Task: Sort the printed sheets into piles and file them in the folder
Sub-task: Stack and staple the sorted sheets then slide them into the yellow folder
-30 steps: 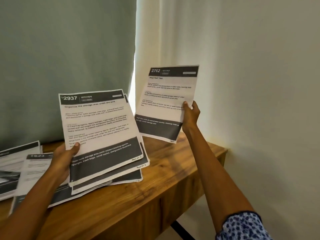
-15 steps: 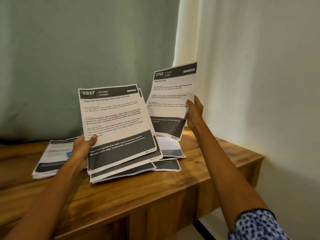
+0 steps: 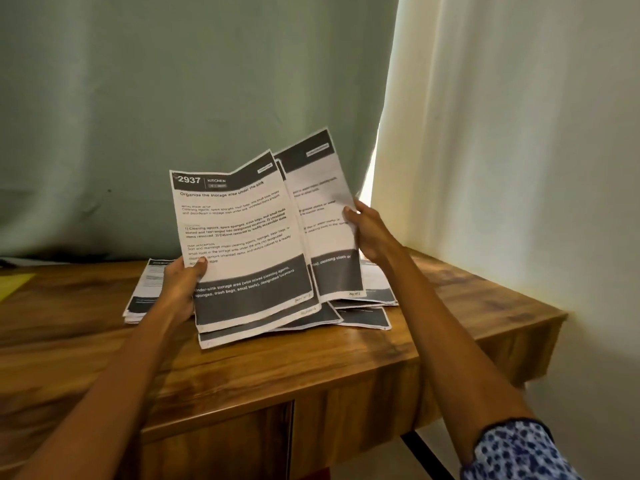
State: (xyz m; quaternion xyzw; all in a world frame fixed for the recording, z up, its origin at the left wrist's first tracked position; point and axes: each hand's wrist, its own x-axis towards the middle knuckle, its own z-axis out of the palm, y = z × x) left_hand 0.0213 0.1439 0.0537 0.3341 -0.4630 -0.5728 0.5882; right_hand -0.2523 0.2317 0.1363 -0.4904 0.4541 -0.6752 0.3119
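The right hand (image 3: 367, 233) pinches one sheet (image 3: 325, 216) upright, its left edge tucked just behind the stack (image 3: 242, 244) the left hand (image 3: 181, 285) grips above the desk's (image 3: 450, 317) back edge; long axes near parallel

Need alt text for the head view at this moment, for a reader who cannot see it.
A person's left hand grips a fanned stack of printed sheets headed "2937 Kitchen", while the right hand holds a single sheet tucked behind its right edge. More sheets lie on the wooden table below.
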